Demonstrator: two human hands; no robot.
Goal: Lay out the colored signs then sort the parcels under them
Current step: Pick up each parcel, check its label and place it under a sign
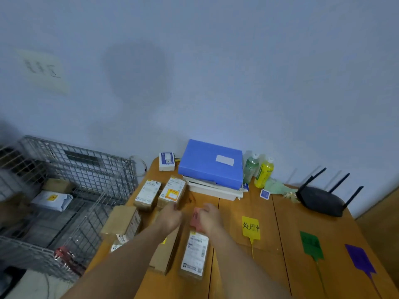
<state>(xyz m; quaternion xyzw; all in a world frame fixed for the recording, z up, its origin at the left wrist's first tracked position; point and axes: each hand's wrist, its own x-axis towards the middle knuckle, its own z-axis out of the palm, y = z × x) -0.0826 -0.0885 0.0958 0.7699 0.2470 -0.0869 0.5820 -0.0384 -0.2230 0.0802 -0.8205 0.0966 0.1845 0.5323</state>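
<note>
Four colored signs lie in a row on the wooden table [241, 266]: a red sign [195, 219], a yellow sign [250, 228] with black writing, a green sign [311, 245] and a purple sign [360, 260]. My left hand [170, 216] and my right hand [209, 216] hover close together over the red sign; my right hand's fingers touch it. Several cardboard parcels sit on the table's left part: two labelled ones [148, 194] [172, 192] at the back, one [123, 220] at the left edge, one [165, 253] under my left forearm, and a labelled one [194, 254] just below the red sign.
A blue box [211, 164] on a stack of white trays stands at the back of the table, with two bottles [263, 172] and a black router [321, 200] to its right. A wire cage [64, 190] holding more parcels stands left of the table.
</note>
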